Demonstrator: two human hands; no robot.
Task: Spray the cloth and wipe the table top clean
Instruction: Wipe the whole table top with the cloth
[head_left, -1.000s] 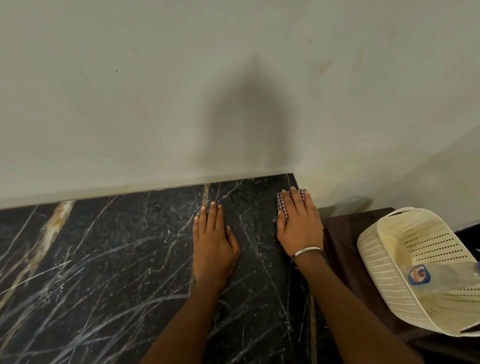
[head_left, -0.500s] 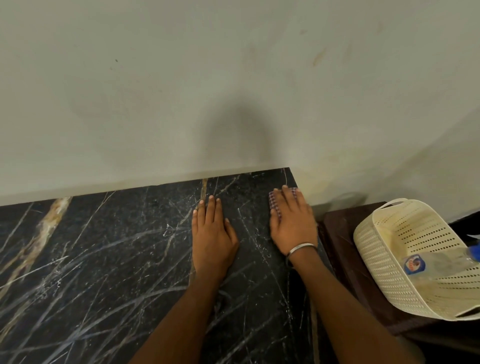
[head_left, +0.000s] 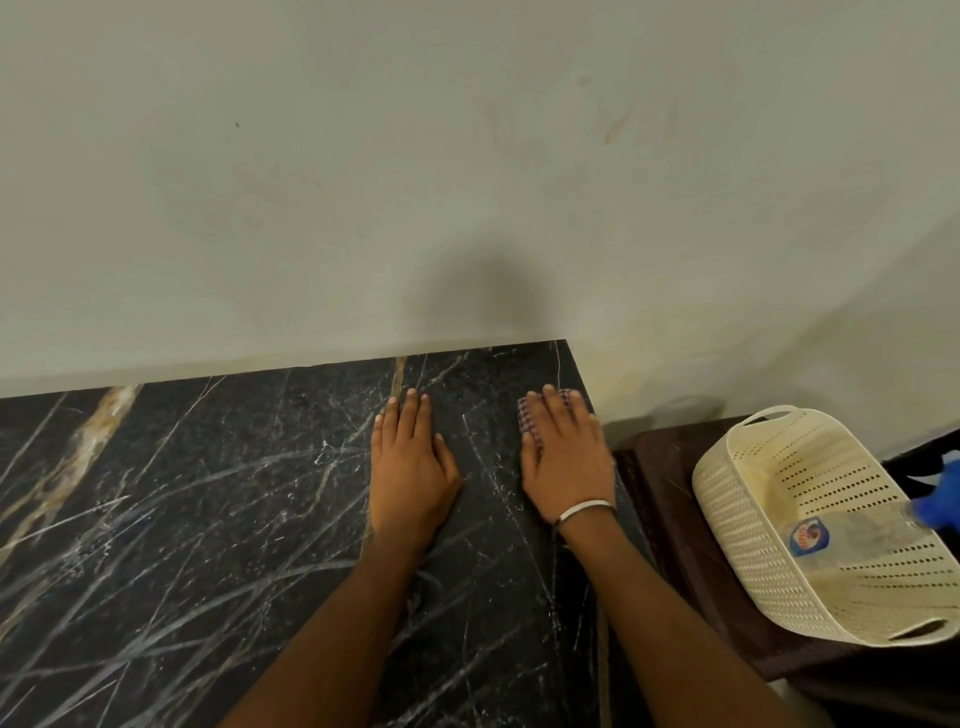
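Note:
A black marble table top with pale veins runs along a wall. My right hand lies flat, fingers straight, pressing a small checked cloth onto the table near its far right corner. Only the cloth's edges show past my fingers. My left hand rests flat on the marble beside it, a hand's width to the left, holding nothing. A clear spray bottle with a blue top lies in a cream basket at the right.
The cream perforated basket sits on a dark brown stool just right of the table edge. A plain grey wall stands right behind the table's back edge.
My right hand and the cloth have slid slightly back and leftward along the right edge. The left hand has stayed put.

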